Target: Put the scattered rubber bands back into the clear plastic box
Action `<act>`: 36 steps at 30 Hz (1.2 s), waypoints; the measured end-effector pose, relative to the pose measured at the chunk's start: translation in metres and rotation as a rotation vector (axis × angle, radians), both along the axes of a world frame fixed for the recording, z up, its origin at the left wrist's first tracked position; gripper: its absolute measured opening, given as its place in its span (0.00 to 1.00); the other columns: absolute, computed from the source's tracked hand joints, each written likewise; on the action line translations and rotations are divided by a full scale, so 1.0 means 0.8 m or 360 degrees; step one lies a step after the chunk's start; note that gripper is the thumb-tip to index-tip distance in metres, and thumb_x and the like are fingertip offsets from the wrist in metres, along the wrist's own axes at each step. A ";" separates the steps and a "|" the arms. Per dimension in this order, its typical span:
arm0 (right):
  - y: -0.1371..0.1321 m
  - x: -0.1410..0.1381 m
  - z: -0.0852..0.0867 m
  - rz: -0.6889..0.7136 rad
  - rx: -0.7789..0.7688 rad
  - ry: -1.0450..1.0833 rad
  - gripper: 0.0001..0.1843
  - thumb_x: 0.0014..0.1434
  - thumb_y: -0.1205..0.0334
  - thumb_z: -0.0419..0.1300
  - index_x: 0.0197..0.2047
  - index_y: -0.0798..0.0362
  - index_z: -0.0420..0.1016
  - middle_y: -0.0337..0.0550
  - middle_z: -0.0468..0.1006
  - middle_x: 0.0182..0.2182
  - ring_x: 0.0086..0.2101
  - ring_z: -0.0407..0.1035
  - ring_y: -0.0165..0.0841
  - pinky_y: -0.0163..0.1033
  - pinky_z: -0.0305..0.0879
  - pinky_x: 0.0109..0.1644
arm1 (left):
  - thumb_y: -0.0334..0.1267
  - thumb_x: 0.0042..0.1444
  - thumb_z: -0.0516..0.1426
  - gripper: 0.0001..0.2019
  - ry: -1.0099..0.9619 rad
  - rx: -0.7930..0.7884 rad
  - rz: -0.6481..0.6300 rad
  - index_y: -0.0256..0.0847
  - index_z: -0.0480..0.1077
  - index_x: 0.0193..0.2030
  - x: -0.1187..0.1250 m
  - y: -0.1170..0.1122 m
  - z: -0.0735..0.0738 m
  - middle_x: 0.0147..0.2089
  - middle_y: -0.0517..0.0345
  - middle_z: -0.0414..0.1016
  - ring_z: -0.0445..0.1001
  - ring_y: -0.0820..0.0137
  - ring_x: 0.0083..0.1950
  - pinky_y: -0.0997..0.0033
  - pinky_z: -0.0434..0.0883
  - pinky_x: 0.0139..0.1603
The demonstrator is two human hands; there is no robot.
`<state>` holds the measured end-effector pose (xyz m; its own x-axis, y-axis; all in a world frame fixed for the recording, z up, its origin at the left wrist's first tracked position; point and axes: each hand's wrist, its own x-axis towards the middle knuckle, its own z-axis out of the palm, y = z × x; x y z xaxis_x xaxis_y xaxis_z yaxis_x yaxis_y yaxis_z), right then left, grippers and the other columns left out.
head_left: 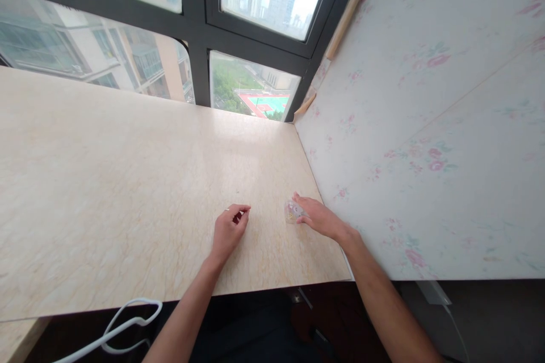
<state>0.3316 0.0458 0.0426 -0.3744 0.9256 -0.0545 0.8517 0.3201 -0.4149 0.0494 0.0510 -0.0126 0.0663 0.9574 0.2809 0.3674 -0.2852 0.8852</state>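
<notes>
My right hand (pixel 315 216) rests on the marble-patterned counter (pixel 128 181) near its right end, fingers laid over a small clear plastic box (pixel 291 211) with tiny yellowish bits inside. My left hand (pixel 229 229) hovers just above the counter a little to the left, fingers curled into a pinch on something too small to make out. The two hands are about a hand's width apart.
A flowered wallpaper wall (pixel 426 125) closes off the counter on the right. Dark-framed windows (pixel 200 28) run along the far edge, looking down on buildings. A white plastic hanger (pixel 123 326) lies below the counter's near edge at the left.
</notes>
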 end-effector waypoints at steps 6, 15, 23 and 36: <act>0.002 -0.003 0.004 0.0115 0.0026 -0.0030 0.33 0.54 0.68 0.63 0.63 0.47 0.64 0.48 0.67 0.60 0.59 0.61 0.45 0.55 0.57 0.63 | 0.36 0.58 0.53 0.08 0.0020 -0.0003 0.0007 0.40 0.74 0.37 0.001 0.000 -0.001 0.34 0.57 0.77 0.72 0.72 0.30 0.71 0.69 0.32; 0.002 -0.007 0.005 0.0221 0.0083 -0.0105 0.25 0.54 0.73 0.62 0.54 0.47 0.73 0.48 0.70 0.57 0.57 0.62 0.42 0.50 0.60 0.60 | 0.37 0.58 0.53 0.08 0.0057 -0.0003 0.0008 0.40 0.74 0.36 0.002 -0.001 0.002 0.34 0.56 0.77 0.72 0.71 0.30 0.71 0.70 0.32; 0.003 -0.007 -0.009 0.0180 0.0087 -0.0038 0.25 0.54 0.75 0.60 0.53 0.45 0.74 0.46 0.69 0.58 0.58 0.61 0.40 0.51 0.59 0.61 | 0.34 0.55 0.54 0.07 0.0204 -0.0060 0.0037 0.42 0.74 0.36 0.014 0.003 0.003 0.32 0.57 0.78 0.73 0.69 0.31 0.68 0.71 0.35; -0.007 0.008 -0.029 -0.0037 -0.0009 0.0476 0.27 0.59 0.62 0.58 0.62 0.45 0.65 0.43 0.66 0.61 0.62 0.57 0.38 0.53 0.50 0.66 | 0.36 0.56 0.60 0.23 0.0419 0.0218 -0.0755 0.46 0.63 0.59 0.119 0.018 0.022 0.55 0.50 0.72 0.68 0.58 0.56 0.57 0.69 0.53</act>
<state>0.3383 0.0402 0.0196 -0.3536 0.9341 0.0497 0.6984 0.2990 -0.6503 0.1442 0.0653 0.0047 0.5660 0.7614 0.3162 0.3745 -0.5791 0.7242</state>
